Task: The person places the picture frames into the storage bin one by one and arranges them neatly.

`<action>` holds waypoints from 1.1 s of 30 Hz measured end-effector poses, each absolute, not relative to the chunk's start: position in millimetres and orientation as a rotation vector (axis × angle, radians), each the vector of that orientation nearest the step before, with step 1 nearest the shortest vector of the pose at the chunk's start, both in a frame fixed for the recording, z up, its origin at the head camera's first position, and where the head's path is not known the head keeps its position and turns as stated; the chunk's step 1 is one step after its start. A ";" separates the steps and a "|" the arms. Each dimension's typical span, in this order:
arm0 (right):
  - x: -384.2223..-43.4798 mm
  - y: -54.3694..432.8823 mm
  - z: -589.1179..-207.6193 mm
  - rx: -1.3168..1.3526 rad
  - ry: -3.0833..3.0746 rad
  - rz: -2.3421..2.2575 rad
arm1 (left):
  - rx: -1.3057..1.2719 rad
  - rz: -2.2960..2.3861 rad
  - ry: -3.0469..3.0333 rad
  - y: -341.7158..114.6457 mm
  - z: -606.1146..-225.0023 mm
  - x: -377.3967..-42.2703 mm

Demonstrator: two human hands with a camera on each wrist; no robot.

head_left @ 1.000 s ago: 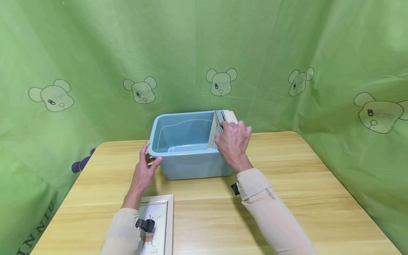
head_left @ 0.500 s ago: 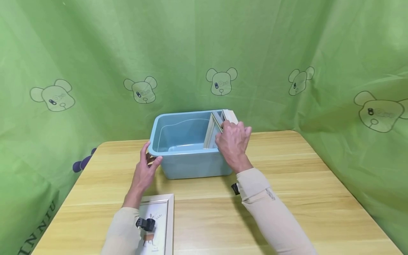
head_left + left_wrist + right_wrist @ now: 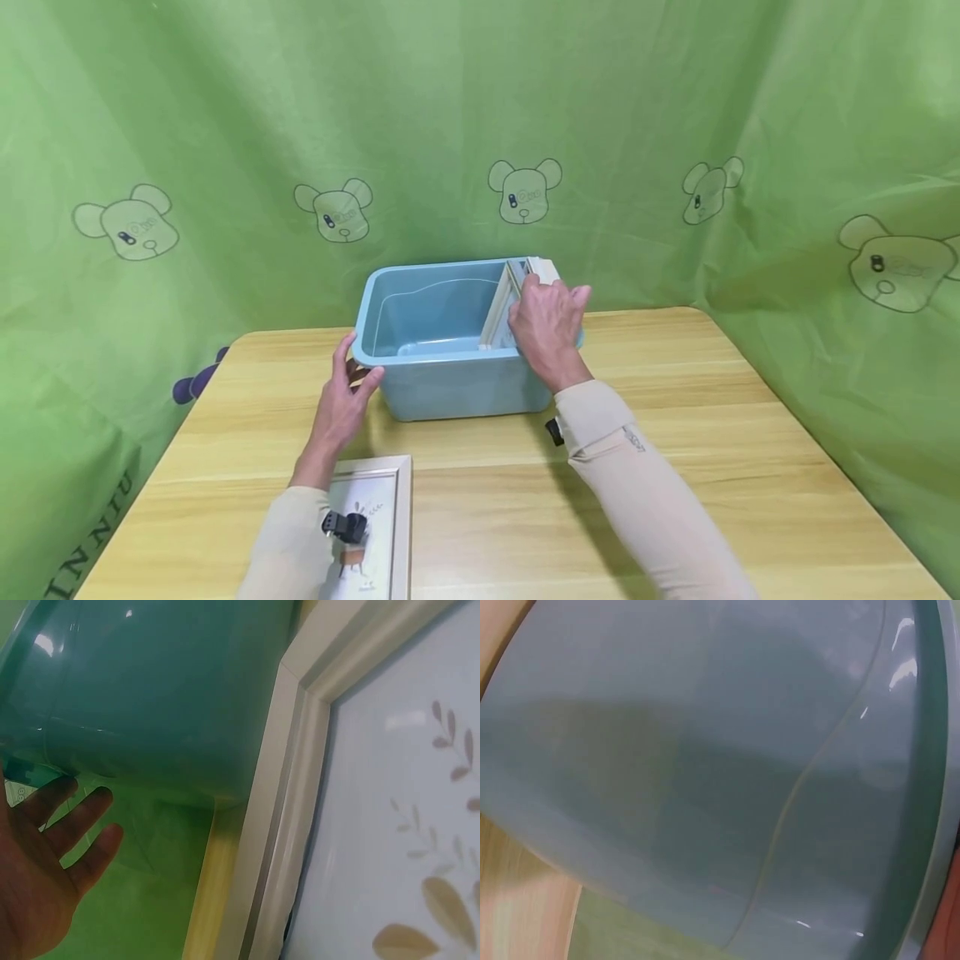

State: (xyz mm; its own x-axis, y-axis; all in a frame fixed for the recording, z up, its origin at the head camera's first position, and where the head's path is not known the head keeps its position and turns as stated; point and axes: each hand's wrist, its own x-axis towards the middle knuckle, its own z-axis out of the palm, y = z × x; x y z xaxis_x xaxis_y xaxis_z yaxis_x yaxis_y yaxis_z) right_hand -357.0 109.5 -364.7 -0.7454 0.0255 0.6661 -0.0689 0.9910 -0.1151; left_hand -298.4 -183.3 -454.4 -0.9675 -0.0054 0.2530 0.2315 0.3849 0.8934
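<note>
A light-blue plastic storage bin (image 3: 465,392) stands on the table in the head view. Several picture frames lean at its right end; one pale-edged picture frame (image 3: 497,308) slants below my right hand (image 3: 550,329), which curls over its top edge, fingertips hidden. Behind it shows a white frame (image 3: 543,269). My left hand (image 3: 341,408) touches the bin's front left corner, thumb in front and fingers along the side. The left wrist view shows those fingers (image 3: 94,851) spread and loosely extended below the bin's wall. The bin's wall (image 3: 667,787) fills most of the right wrist view.
A pale-framed picture (image 3: 403,517) lies flat on the wooden table (image 3: 480,517), partly under the left forearm. A green curtain (image 3: 420,100) printed with bear heads hangs close behind the bin and along both sides.
The slanted picture frame's lower part has swung left inside the bin, and its top tipped left, then back right. My right hand has shifted slightly upward; my left stays at the corner.
</note>
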 end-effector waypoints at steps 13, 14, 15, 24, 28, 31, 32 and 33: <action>-359.1 102.9 -364.2 0.112 -2.406 0.221 | -0.205 -1.617 -2.418 -183.4 -454.8 -298.0; -359.1 102.0 -364.2 0.116 -2.406 0.223 | -0.208 -1.618 -2.421 -183.3 -455.1 -298.1; -359.2 101.3 -364.3 0.118 -2.409 0.227 | -0.212 -1.619 -2.423 -183.3 -455.3 -298.3; -352.2 100.9 -368.4 0.178 -2.352 0.322 | -0.202 -1.621 -2.434 -183.2 -454.1 -299.4; -340.6 97.2 -372.3 0.302 -2.220 0.371 | -0.185 -1.609 -2.445 -183.2 -452.2 -298.7; -328.6 90.5 -377.3 0.447 -2.124 0.427 | -0.174 -1.595 -2.462 -183.2 -451.9 -297.5; -324.4 87.5 -379.3 0.500 -2.104 0.442 | -0.170 -1.591 -2.469 -183.3 -451.9 -297.0; -320.2 84.3 -381.5 0.549 -2.088 0.462 | -0.167 -1.589 -2.473 -183.2 -452.1 -296.7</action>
